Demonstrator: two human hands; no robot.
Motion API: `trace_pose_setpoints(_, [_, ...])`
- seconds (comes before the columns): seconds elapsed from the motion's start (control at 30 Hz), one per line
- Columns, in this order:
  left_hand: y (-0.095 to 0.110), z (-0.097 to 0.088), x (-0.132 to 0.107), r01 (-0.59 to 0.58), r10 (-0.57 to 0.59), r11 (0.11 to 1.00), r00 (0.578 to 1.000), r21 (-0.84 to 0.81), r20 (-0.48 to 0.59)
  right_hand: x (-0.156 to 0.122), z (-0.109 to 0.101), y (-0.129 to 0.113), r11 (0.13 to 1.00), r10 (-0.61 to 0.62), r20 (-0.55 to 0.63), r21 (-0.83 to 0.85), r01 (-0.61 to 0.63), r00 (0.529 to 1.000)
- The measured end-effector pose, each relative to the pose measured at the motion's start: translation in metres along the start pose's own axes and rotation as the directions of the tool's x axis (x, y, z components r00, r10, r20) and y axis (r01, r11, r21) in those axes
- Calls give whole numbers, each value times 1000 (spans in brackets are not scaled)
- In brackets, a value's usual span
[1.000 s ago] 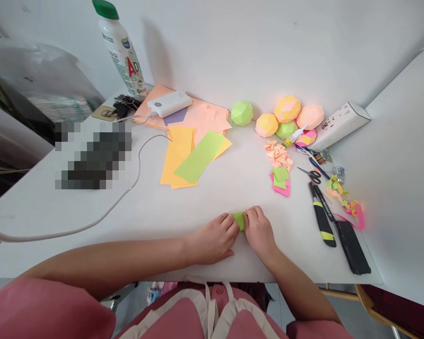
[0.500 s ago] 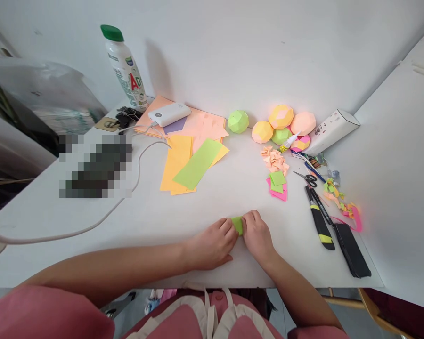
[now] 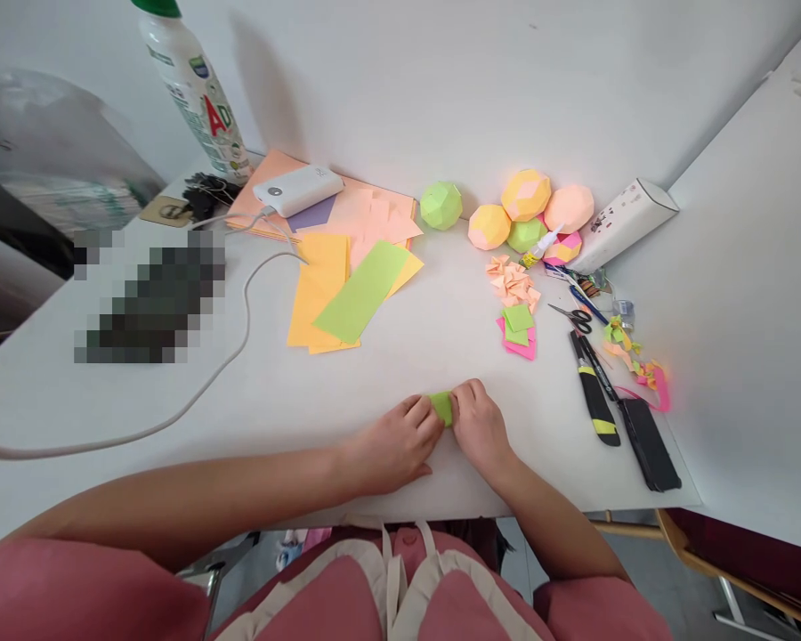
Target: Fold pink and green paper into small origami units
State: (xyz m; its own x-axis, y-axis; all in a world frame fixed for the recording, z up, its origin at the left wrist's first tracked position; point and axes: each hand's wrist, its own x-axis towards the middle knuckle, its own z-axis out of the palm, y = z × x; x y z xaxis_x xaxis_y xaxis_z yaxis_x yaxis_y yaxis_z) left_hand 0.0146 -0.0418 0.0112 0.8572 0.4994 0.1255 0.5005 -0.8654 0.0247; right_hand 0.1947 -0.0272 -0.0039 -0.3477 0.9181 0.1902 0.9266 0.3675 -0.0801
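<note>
Between my two hands lies a small piece of green paper, low on the white table. My left hand is closed on its left side, fingers curled over the paper. At the paper's right edge, the bent fingers of my right hand press and pinch it. Much of the paper is covered by my fingertips, so its folds cannot be made out. Small green squares and pink squares lie to the right, below a pile of folded peach paper pieces.
Behind sit paper balls, a white box and coloured sheets under a power bank. Scissors, a utility knife and a black case lie right. A white cable crosses the left; a bottle stands behind.
The head view has shifted a little, so most of the table appears higher and further left. My hands keep nearly the same hold on the green paper.
</note>
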Motion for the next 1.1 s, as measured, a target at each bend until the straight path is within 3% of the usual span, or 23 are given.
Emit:
trace_pose_setpoints(0.37, [-2,2,2,16,-16,1000,1000,-14,10,0,-1,-1,998,-31,9,-61,31,999])
trace_pose_setpoints(0.63, [-2,6,4,22,-21,997,1000,-80,19,0,-4,-8,972,-102,23,-212,105,995])
trace_pose_setpoints(0.87, [-2,5,6,41,-37,997,997,-64,60,-11,-4,7,963,-94,52,-250,104,994])
trace_pose_setpoints(1.0, [-4,0,8,27,-22,998,997,-59,71,-15,-6,23,978,-70,-25,-201,64,997])
trace_pose_setpoints(1.1, [-6,-1,9,-6,8,999,999,-41,49,-14,-12,30,980,-197,-157,-68,188,968])
